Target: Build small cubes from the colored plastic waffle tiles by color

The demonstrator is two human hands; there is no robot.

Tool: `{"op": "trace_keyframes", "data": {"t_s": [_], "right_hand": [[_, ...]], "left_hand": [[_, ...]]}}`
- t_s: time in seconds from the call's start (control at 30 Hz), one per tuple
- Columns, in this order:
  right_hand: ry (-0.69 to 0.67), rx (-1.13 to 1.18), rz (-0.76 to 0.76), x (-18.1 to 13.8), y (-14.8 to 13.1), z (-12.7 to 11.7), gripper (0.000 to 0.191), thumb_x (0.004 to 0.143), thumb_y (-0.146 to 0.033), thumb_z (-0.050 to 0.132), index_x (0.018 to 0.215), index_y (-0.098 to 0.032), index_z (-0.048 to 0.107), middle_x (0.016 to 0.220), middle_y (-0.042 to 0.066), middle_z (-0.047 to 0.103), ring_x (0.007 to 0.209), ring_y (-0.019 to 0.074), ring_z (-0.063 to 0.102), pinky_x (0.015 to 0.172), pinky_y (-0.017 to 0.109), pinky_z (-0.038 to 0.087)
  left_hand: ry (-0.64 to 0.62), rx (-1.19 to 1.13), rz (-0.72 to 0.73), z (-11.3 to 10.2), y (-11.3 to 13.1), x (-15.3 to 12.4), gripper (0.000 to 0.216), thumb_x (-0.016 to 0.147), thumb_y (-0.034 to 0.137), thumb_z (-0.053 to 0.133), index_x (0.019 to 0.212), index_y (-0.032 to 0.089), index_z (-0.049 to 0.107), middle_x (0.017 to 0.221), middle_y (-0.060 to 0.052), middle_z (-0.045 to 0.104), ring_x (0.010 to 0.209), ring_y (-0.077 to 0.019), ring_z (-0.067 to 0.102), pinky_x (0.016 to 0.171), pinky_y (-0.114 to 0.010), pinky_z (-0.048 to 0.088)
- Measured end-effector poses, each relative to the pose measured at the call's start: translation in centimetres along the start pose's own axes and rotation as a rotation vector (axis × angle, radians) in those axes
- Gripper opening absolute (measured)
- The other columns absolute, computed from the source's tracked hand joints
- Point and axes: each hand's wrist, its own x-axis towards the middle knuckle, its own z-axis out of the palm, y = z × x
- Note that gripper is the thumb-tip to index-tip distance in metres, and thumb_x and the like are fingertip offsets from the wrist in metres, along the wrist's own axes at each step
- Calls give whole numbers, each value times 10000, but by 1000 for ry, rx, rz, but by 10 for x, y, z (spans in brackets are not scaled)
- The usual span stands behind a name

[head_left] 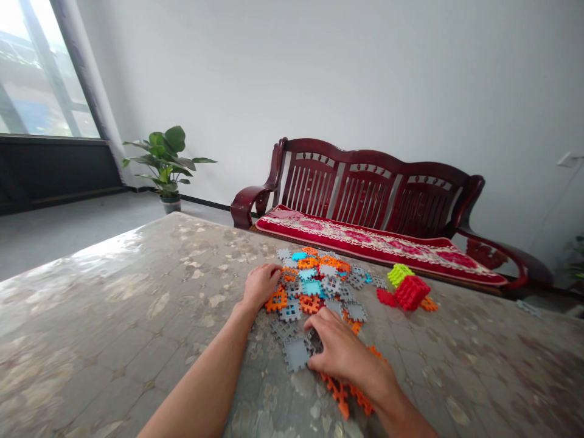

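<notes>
A heap of flat plastic interlocking tiles (319, 283) in grey, orange and light blue lies on the table (137, 292). My left hand (260, 286) rests at the heap's left edge, fingers curled onto an orange tile (276, 300). My right hand (340, 353) lies at the near side of the heap, fingers bent down on a grey tile (296, 353), with orange tiles (340, 392) under the wrist. A red cube built of tiles (411, 292) and a yellow-green cube (399, 274) stand to the right of the heap.
The table has a glossy patterned top. Behind it stands a dark wooden bench (378, 194) with a red cushion (374, 240). A potted plant (166, 161) stands on the floor at the far left, by a window (36, 73).
</notes>
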Motion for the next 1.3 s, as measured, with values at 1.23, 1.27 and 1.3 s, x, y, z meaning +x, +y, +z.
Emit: {"op": "trace_keyframes", "data": {"t_s": [1.23,1.27,1.3], "right_hand": [[460,-53,-168,58,10,-31,304,755,-160,680,1047,-239,646,1055,32,653,1026,200,579,948,356,443],[424,-54,-217,54,9,-26,258,766,-150,677,1006,-240,654,1030,24,664,1012,196,581,944,354,446],[379,-59,-274,49,6,-22,230,772,-143,681,979,-241,658,1015,18,672,1010,194,579,943,353,446]], "left_hand": [[1,-16,-19,-6,8,-4,310,893,276,458,1027,280,737,1088,-7,746,1020,-171,651,925,-267,442],[4,-18,-20,-6,8,-4,309,895,274,458,1027,280,737,1088,-7,746,1021,-169,652,927,-267,441],[6,-20,-19,-6,8,-4,308,897,272,457,1029,280,736,1090,-7,746,1022,-167,652,929,-266,439]]}}
